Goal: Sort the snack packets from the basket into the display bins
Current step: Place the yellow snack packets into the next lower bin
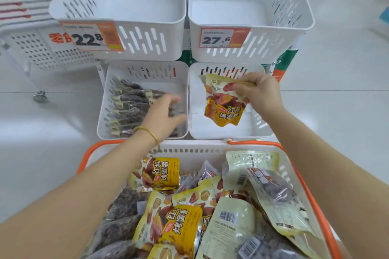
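basket: nearest me is the orange-rimmed basket (90, 151), heaped loose with yellow packets (179, 225), pale barcode-side packets (229, 223) and dark packets (124, 204) along its left side. It's a mixed pile, so I judge there's plenty left to sort.
left hand: the left hand (163, 115) reaches past the basket's far edge into the lower left bin (101, 115). Fingers are loosely spread and hold nothing I can see. It's blurred, so I can't confirm contact.
dark row: the row of dark packets (128, 107) stands on edge along that bin's left wall, packed face to face to save room. The back right corner is bare. My guess is the hand is there to square the row.
right hand: the right hand (259, 92) pinches the held yellow packet (225, 107) by its top edge, so it hangs upright.
task item: that packet is inside the lower right bin (261, 130), toward the back wall. I see nothing else in there, and can't tell if its bottom edge touches down.
next: I'd lower it against a wall to start a standing row. Dropped from height, it may flop flat.
upper bins: the upper left bin (147, 42) and upper right bin (269, 42) show bare floors. The 22.8 tag (88, 38) and 27.6 tag (221, 38) sit on their front walls.
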Action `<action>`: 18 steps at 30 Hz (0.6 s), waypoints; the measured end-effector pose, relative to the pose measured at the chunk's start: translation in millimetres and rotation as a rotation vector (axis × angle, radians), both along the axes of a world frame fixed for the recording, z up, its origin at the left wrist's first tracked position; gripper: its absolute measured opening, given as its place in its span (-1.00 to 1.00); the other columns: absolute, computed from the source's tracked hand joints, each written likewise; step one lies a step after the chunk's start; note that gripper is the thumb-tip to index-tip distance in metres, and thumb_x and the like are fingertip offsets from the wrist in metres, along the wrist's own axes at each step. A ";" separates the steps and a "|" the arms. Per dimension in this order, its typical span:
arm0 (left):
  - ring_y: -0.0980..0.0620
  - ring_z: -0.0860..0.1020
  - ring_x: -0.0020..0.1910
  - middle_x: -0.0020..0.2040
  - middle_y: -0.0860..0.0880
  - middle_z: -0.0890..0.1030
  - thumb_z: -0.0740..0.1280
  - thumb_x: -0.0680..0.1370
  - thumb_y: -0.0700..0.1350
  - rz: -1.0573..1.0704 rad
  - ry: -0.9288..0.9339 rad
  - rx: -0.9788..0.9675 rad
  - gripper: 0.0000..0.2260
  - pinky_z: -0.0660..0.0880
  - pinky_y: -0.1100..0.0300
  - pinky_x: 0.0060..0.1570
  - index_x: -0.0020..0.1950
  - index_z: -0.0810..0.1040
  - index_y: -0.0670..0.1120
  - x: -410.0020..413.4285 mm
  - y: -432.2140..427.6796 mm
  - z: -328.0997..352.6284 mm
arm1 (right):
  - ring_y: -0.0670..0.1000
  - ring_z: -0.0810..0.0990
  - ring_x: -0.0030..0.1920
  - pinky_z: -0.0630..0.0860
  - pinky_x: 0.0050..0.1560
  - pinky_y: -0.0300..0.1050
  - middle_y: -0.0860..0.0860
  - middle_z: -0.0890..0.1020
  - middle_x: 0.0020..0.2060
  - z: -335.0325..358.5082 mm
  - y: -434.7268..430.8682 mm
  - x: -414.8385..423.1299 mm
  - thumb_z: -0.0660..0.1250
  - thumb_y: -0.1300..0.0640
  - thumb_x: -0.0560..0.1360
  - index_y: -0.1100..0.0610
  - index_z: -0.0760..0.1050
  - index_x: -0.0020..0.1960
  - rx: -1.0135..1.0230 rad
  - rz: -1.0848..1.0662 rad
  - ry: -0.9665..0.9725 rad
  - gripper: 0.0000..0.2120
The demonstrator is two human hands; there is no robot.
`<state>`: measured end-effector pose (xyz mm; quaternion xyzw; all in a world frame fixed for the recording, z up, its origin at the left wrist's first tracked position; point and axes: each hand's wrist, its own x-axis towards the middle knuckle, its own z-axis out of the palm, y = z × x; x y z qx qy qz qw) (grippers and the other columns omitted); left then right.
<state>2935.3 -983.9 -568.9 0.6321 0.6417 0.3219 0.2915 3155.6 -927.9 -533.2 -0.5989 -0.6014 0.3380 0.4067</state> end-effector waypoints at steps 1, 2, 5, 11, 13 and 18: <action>0.00 0.42 0.28 0.26 -0.07 0.48 0.38 0.50 -0.17 -0.025 0.079 -0.019 -0.62 0.30 0.25 0.23 0.29 0.43 -0.15 -3.5 -4.6 -11.8 | 0.02 0.60 -0.24 0.58 -0.21 -0.05 -0.02 0.64 -0.28 -13.6 6.7 1.5 0.44 0.21 0.41 0.03 0.62 -0.23 0.004 -0.039 -0.047 -0.90; 0.00 0.44 0.25 0.22 -0.07 0.50 0.37 0.51 -0.17 -0.042 0.132 -0.036 -0.68 0.30 0.29 0.18 0.25 0.48 -0.14 -6.5 -8.8 -22.4 | 0.04 0.62 -0.18 0.60 -0.16 -0.02 -0.01 0.65 -0.23 -26.9 12.9 1.6 0.44 0.19 0.41 0.04 0.63 -0.20 -0.001 -0.064 -0.095 -0.93; 0.06 0.44 0.18 0.15 -0.04 0.51 0.35 0.51 -0.19 -0.059 0.156 -0.057 -0.77 0.23 0.40 0.08 0.17 0.54 -0.11 -9.8 -18.0 -43.7 | 0.10 0.61 -0.12 0.58 -0.13 0.01 0.04 0.64 -0.19 -63.2 29.0 -5.5 0.41 0.18 0.44 0.14 0.63 -0.10 -0.033 -0.061 -0.204 -0.95; 0.18 0.43 0.12 0.06 0.12 0.50 0.36 0.50 -0.20 -0.044 0.029 -0.060 -0.82 0.31 0.32 0.15 0.08 0.54 -0.01 -16.6 -17.6 -53.1 | 0.02 0.55 -0.29 0.52 -0.27 -0.15 0.06 0.62 -0.23 -113.2 43.0 -13.4 0.43 0.36 0.38 0.10 0.50 -0.30 -0.247 0.096 -0.044 -0.78; 0.26 0.44 0.06 0.06 0.15 0.51 0.36 0.50 -0.21 -0.053 -0.020 -0.059 -0.81 0.33 0.38 0.11 0.06 0.54 0.02 -19.8 -18.1 -52.4 | 0.02 0.57 -0.22 0.50 -0.32 -0.33 0.07 0.64 -0.08 -121.5 45.3 -7.6 0.45 0.37 0.37 0.07 0.47 -0.29 -0.283 0.189 -0.141 -0.74; 0.20 0.49 0.11 0.11 0.15 0.55 0.35 0.50 -0.26 -0.050 -0.135 -0.102 -0.73 0.41 0.27 0.17 -0.03 0.53 0.14 -25.0 -16.4 -51.9 | -0.03 0.47 0.07 0.40 -0.17 -0.40 -0.03 0.51 0.17 -113.7 49.0 -13.4 0.37 0.26 0.46 0.07 0.46 0.29 -0.314 0.468 -0.505 -0.58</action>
